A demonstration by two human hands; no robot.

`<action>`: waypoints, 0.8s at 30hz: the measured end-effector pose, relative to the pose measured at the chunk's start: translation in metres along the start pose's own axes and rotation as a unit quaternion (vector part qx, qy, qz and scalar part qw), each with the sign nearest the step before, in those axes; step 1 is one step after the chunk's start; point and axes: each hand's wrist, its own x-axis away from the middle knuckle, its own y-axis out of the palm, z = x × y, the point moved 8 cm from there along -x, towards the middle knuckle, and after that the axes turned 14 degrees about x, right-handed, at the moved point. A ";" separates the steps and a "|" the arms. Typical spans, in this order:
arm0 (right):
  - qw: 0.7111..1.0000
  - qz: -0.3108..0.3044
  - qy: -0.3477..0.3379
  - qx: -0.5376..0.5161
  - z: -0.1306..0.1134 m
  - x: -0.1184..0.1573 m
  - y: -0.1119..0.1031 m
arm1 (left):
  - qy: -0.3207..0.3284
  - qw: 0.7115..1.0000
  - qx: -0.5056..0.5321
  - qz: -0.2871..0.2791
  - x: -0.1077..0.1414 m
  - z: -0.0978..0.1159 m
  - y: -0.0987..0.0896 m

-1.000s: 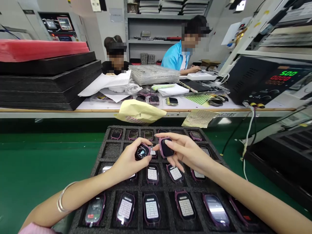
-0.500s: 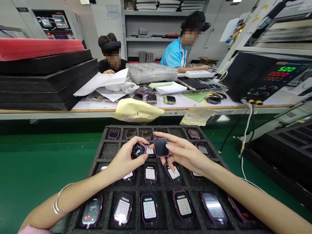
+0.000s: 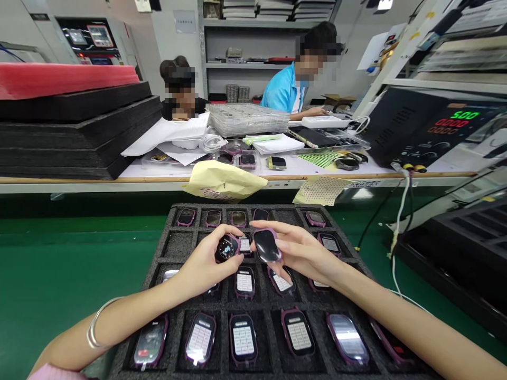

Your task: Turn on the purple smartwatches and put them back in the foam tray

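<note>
My left hand (image 3: 212,258) grips a purple watch (image 3: 227,248) whose dark screen shows a lit dial. Just right of it, my right hand (image 3: 299,248) holds another purple-framed watch (image 3: 268,245) between thumb and fingers, its screen black and glossy. Both hands are over a black foam tray (image 3: 184,302) divided into compartments. Several purple watches lie in it, some showing white keypad screens, such as the watch (image 3: 243,338) in the front row. One compartment (image 3: 178,245) at the left of the second row holds no watch.
Behind the tray runs a bench (image 3: 158,182) with yellow paper (image 3: 224,181) at its edge. Stacked black foam (image 3: 71,137) stands left, a power supply (image 3: 428,126) right. Clear plastic trays (image 3: 247,117) lie mid-bench. Two people (image 3: 281,87) (image 3: 180,92) sit beyond.
The watch in my right hand has tilted and moved slightly right and down. My left hand has shifted slightly right with its watch. The blue-shirted person's hand has moved left.
</note>
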 end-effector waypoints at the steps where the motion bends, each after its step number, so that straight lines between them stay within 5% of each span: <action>1: 1.000 -0.007 0.000 -0.004 0.001 0.000 0.001 | 0.002 1.000 -0.001 -0.003 0.000 0.001 0.001; 24: 0.999 0.020 0.009 0.027 0.006 0.003 -0.004 | -0.010 0.999 -0.024 -0.025 0.004 0.007 0.005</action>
